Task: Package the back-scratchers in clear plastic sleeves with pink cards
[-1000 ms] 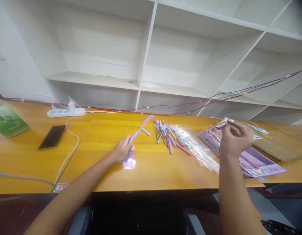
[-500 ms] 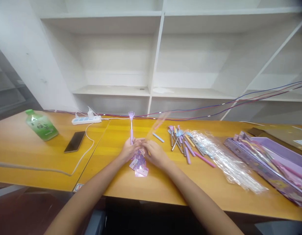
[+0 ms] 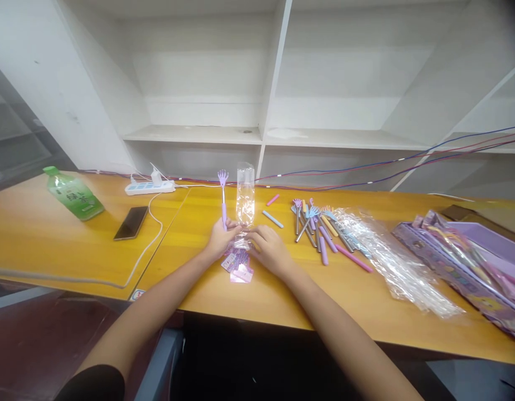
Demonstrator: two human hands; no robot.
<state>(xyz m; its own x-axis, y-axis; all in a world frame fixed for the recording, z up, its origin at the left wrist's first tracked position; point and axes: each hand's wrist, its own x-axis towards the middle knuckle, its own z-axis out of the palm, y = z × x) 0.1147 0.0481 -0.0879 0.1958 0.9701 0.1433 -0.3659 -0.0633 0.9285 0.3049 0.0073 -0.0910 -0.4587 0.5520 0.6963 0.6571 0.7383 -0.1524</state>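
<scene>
My left hand [image 3: 219,240] is closed around the lower end of a purple hand-shaped scratcher [image 3: 224,210], its small fingers pointing up. A long clear plastic bag [image 3: 245,197] stands upright between my hands, its lower end at my fingertips. My right hand [image 3: 269,248] is closed, its fingers pinching the bag's lower right edge. Below the hands lies a small pile of purple printed cards [image 3: 241,273]. A pink tube [image 3: 273,199] and a blue tube [image 3: 273,219] rest to the right of the bag.
Several scratchers [image 3: 311,223] lie right of centre beside clear plastic bags [image 3: 402,273]. A purple box [image 3: 487,236] with packed items stands far right. At left are a green bottle [image 3: 76,195], a phone [image 3: 131,223], a power strip [image 3: 150,187] and a white cable [image 3: 160,223].
The clear bag now stands between my hands. A blurred stick-like object at my right hand is gone, and a pink tube lies beyond the blue one. The view has shifted slightly.
</scene>
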